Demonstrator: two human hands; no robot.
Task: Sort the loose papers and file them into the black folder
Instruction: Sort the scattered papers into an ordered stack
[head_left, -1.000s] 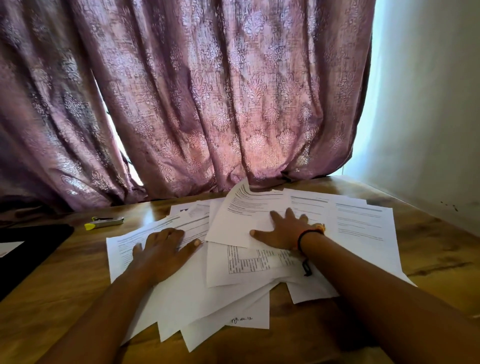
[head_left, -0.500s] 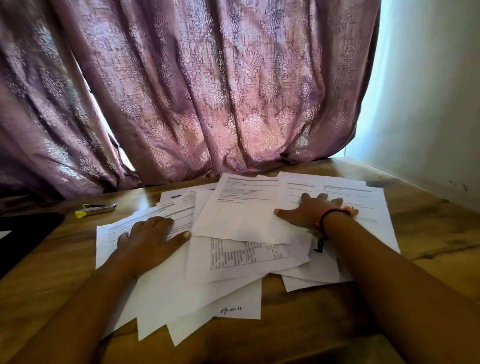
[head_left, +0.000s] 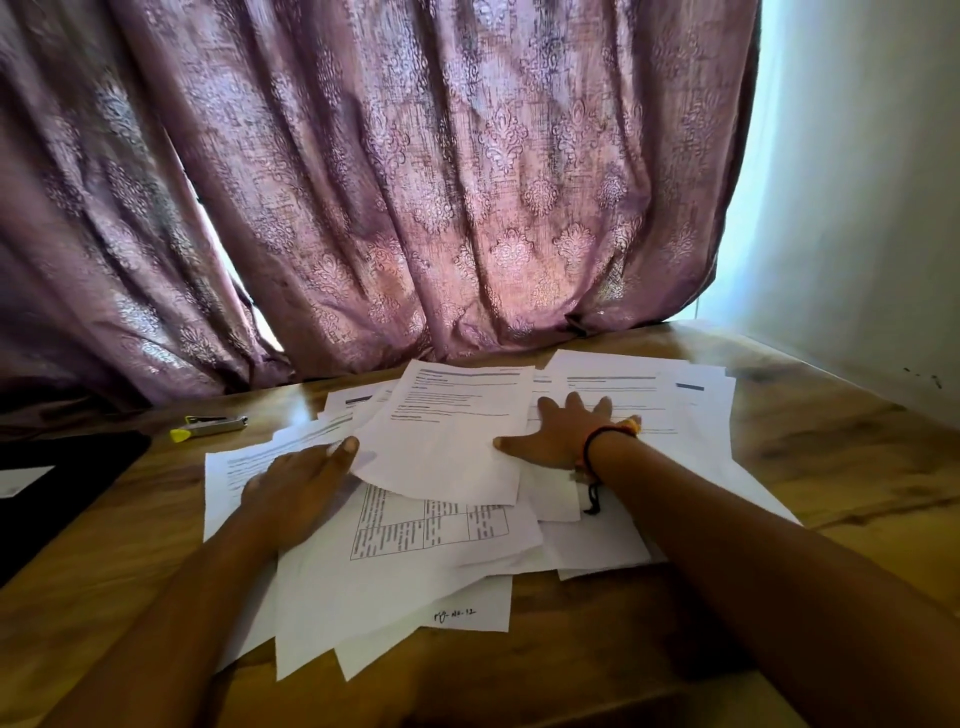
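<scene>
**On the wooden surface, both hands flat on a fan of paper**

At the middle of the surface (head_left: 857, 467), which is glossy brown wood with dark streaky grain, the loose papers (head_left: 395, 587) lie in a slack, overlapping fan. The sheets are thin, white and rectangular, and their corners jut out at different angles.

- The top sheet (head_left: 447, 431) carries printed lines of text. Its near edge curves and lifts slightly off the pile.
- Below it lies a sheet with a ruled grid (head_left: 431, 525) of boxed dark print.
- The nearest sheet (head_left: 467, 608) bears a short handwritten note in ink. I cannot read it with confidence.

The left hand (head_left: 296, 493) lies palm down on the left sheets, released, with its fingers straight and close together. One fingertip meets the left edge of the top sheet. The right hand (head_left: 561, 436) lies palm down on the right sheets with its fingers splayed wide and gripping nothing. Its thumb lies along the right edge of the top sheet. A dark cord bracelet (head_left: 592, 452) with an orange bead circles that wrist, and a loose end hangs from it.

The black folder (head_left: 67, 483) lies flat at the far left of the surface, matte with a rounded corner. It sits apart from the papers, with bare wood between. A pale patch shows on it at the frame edge. Whether that is a label or a sheet I cannot tell.

Beyond the folder lies a small metal-bodied tool with a yellow end (head_left: 208, 425), of a kind I cannot make out. Behind everything hangs a mauve curtain (head_left: 415, 182) in heavy folds, woven with a raised damask motif. Daylight shows through its gaps. A plain pale wall (head_left: 857, 208) stands at the right.
</scene>
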